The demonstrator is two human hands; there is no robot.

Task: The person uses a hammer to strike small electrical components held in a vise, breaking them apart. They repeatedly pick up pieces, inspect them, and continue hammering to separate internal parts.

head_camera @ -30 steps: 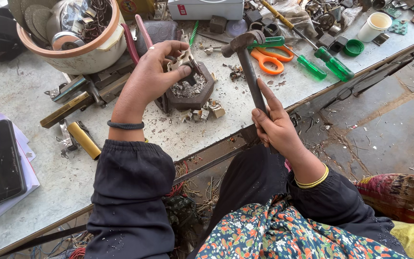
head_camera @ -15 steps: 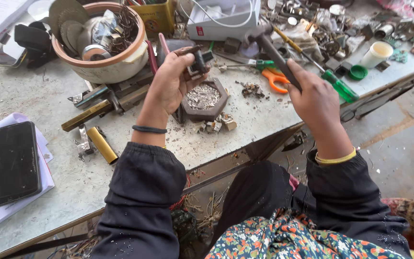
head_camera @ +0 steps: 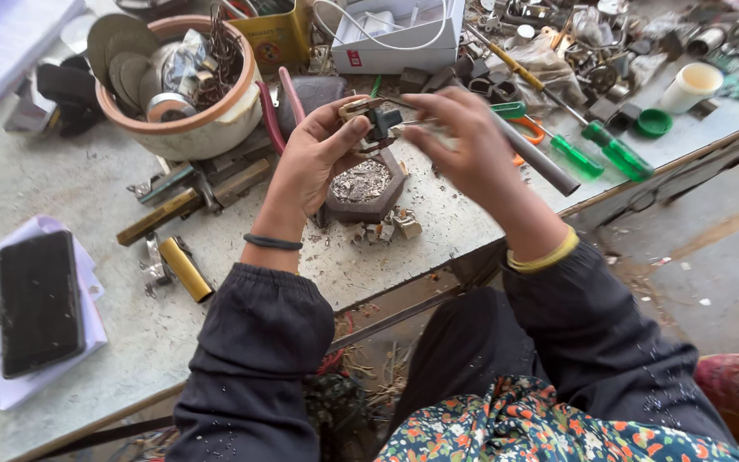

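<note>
dark metal component [head_camera: 376,121] pinched in left hand [head_camera: 314,162], raised above hexagonal block [head_camera: 366,186] so debris drops into it. right hand [head_camera: 464,141] grips hammer handle [head_camera: 534,159] while fingertips steady component for inspection.

The small dark part [head_camera: 378,122] pinched by the left hand [head_camera: 314,162] is half covered by fingers, so its shape is unclear. The right hand [head_camera: 464,141] hides most of the hammer [head_camera: 536,158]; its head cannot be seen. The white box [head_camera: 404,34] is cut off by the far edge. The clutter at far right [head_camera: 643,34] is perhaps metal scraps, too small to tell.
</note>
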